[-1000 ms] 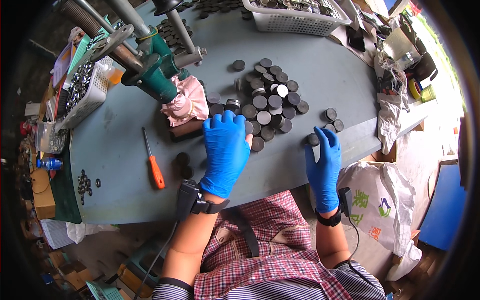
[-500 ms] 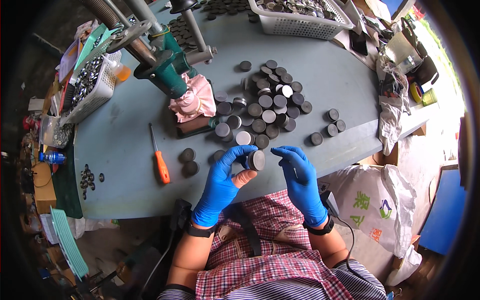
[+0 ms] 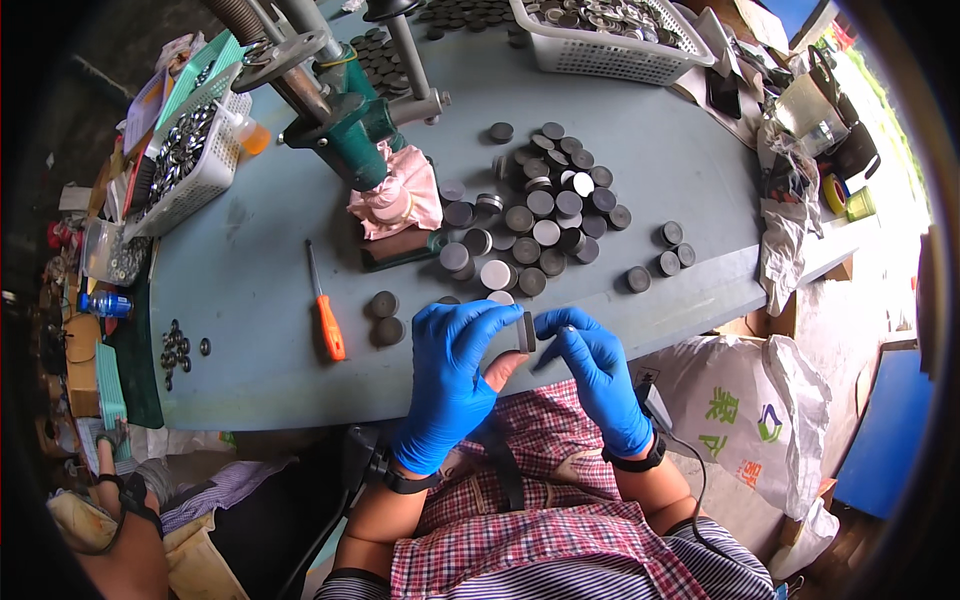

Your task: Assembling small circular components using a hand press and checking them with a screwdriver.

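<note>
A grey bench (image 3: 250, 385) carries a green press (image 3: 350, 150) with pink cloth (image 3: 405, 195) at its base, an orange-handled screwdriver (image 3: 329, 325), a heap of round pieces (image 3: 541, 203), mostly dark, and a white basket (image 3: 620, 62) at the far edge. A white sack (image 3: 750, 400) stands to the right; a co-worker's arm (image 3: 130, 530) shows lower left. Above the bench's near edge, the left hand (image 3: 447, 370) pinches a dark disc (image 3: 527, 333) edge-on, its grip closed to the disc's width. The right hand's (image 3: 598, 372) grip is loosely bent, part-open and empty, just beside it; contact is unclear.
</note>
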`<state>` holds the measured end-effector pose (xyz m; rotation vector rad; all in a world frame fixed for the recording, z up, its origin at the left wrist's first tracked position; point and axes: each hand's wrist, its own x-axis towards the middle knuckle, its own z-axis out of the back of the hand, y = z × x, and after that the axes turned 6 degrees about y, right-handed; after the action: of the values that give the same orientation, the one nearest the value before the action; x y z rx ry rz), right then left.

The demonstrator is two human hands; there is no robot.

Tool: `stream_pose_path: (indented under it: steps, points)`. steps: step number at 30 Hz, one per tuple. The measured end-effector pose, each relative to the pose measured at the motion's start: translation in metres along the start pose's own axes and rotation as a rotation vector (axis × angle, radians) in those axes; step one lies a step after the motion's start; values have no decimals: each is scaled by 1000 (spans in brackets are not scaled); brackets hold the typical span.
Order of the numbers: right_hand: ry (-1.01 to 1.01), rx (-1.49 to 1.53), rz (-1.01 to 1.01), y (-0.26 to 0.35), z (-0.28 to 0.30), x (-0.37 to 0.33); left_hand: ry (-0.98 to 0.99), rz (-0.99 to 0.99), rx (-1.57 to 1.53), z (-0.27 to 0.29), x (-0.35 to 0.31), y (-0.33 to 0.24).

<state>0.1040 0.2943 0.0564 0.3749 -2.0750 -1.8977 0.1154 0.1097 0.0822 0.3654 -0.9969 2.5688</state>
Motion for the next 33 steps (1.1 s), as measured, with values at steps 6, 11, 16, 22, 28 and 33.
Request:
stream_pose_path:
  steps: [6, 11, 16, 22, 28, 33]
  points:
    - [96, 154, -225, -9, 5, -7, -13, -1, 65, 0, -1, 4]
    - [-60, 7, -18, 0, -7, 4, -17, -6, 62, -1, -4, 4]
    - [302, 178, -48, -18, 11, -6, -40, 8, 49, 0, -8, 6]
    - [109, 67, -152, -11, 4, -6, -27, 15, 12, -6, -7, 8]
    - [125, 465, -333, 9, -12, 7, -40, 57, -102, 6, -12, 9]
    - [-24, 574, -347, -6, -15, -2, -105, 31, -307, -19, -21, 13]
